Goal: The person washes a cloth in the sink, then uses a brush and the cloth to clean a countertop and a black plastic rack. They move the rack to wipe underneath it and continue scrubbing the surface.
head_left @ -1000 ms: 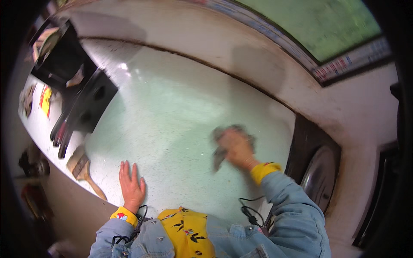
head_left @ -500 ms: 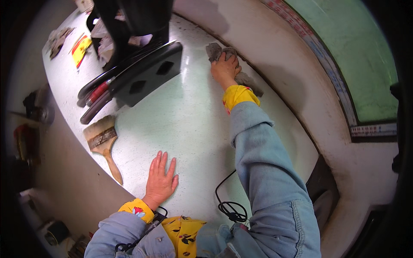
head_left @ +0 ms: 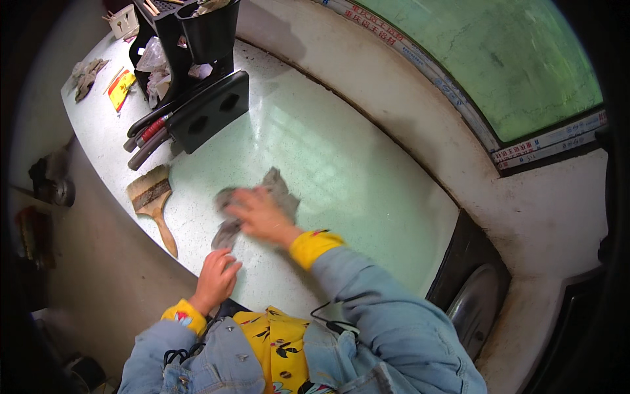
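A crumpled grey cloth (head_left: 282,195) lies on the pale speckled counter (head_left: 354,197). Over it is my right hand (head_left: 261,213), pressing and gripping it, with the fingers smeared by motion. My left hand (head_left: 216,279) rests at the counter's near edge, just below the cloth's lower corner. Its fingers are loosely bent and somewhat apart, and I see nothing in them. To its left lies a wide flat brush (head_left: 155,200) with a wooden handle, bristles pointing away from me.
A black rack (head_left: 213,108) holding red- and grey-handled knives (head_left: 152,131) stands at the far left. Behind it are a yellow-red packet (head_left: 121,90), a rag (head_left: 86,77) and a white box (head_left: 123,23). A wall and a framed green window (head_left: 499,72) border the right. A round metal lid (head_left: 474,308) leans nearby.
My right hand has swept the cloth from the far wall edge back toward me and left. My left hand has shifted slightly left and nearer, its flat fingers now bent.
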The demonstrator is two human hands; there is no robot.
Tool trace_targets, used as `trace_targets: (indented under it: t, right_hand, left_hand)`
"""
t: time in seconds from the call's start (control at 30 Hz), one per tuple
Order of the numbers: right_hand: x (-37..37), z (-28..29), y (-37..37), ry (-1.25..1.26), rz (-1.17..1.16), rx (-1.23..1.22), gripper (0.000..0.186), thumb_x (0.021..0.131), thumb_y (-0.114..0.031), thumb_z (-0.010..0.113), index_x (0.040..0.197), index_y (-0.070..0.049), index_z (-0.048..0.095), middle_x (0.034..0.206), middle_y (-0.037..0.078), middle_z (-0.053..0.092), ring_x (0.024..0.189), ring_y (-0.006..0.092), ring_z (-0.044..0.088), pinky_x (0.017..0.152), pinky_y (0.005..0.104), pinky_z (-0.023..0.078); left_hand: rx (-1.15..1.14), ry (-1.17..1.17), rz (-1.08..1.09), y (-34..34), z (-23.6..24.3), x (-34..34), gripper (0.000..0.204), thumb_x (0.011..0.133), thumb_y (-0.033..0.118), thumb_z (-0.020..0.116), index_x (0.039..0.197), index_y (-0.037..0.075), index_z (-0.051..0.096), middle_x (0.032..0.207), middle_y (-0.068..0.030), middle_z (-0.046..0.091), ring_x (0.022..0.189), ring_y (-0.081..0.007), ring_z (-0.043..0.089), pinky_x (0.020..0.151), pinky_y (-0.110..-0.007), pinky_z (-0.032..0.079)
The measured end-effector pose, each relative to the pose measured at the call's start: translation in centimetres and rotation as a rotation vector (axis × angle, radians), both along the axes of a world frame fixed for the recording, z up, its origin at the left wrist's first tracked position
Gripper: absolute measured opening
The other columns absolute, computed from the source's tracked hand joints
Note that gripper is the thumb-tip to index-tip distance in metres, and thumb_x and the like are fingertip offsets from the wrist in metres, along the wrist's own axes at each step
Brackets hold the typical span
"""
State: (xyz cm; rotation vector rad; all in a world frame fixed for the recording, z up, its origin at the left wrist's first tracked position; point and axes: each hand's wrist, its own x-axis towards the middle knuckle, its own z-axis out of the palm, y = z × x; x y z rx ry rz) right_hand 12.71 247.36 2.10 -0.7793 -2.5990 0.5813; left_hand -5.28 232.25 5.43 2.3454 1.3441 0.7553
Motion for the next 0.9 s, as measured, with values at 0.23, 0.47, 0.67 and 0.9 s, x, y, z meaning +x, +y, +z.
trace_targets:
  t: [0.23, 0.47, 0.67, 0.9]
  right_hand:
    - [17.8, -0.2, 13.6, -0.470, -1.159, 0.037, 0.054, 0.091, -0.041, 0.046, 0.136, -0.012, 0.043, 0.141, 0.015, 0.038, 0.133, 0.0297, 0.032, 0.105, 0.0573, 0.022]
    - [-1.8, -1.8, 8.2, -0.331, -0.721, 0.184, 0.047, 0.092, -0.035, 0.046, 0.134, -0.013, 0.044, 0.143, 0.013, 0.036, 0.133, 0.0296, 0.030, 0.105, 0.0585, 0.022]
    - [-12.2, -0.3, -11.8, 0.008, -0.048, 0.098, 0.052, 0.073, -0.021, 0.066, 0.123, -0.015, 0.053, 0.134, 0.014, 0.044, 0.127, 0.0294, 0.038, 0.102, 0.0545, 0.029]
    - [6.9, 1.0, -12.8, -0.115, -0.279, 0.072, 0.043, 0.062, -0.004, 0.063, 0.105, -0.011, 0.063, 0.107, 0.012, 0.061, 0.095, 0.0315, 0.060, 0.085, 0.0413, 0.047]
  left_hand:
    - [-0.070, 0.016, 0.703, -10.5, 3.5, -6.3, 0.029, 0.072, -0.006, 0.054, 0.100, 0.002, 0.058, 0.100, -0.0151, 0.053, 0.104, -0.0360, 0.051, 0.090, -0.043, 0.042]
    - [-0.066, 0.001, 0.846, -9.3, 0.9, -9.5, 0.035, 0.082, 0.007, 0.060, 0.117, 0.004, 0.054, 0.111, -0.0191, 0.048, 0.107, -0.0365, 0.048, 0.092, -0.041, 0.040]
    - [0.028, 0.170, 0.956, 2.9, -3.8, -12.8, 0.054, 0.081, 0.032, 0.066, 0.118, 0.001, 0.045, 0.111, -0.0206, 0.046, 0.103, -0.0393, 0.049, 0.085, -0.044, 0.044]
    - [-0.103, 0.065, 0.938, 4.1, -4.0, -17.3, 0.042, 0.081, 0.025, 0.062, 0.110, 0.001, 0.043, 0.105, -0.0237, 0.049, 0.084, -0.0443, 0.059, 0.071, -0.051, 0.049]
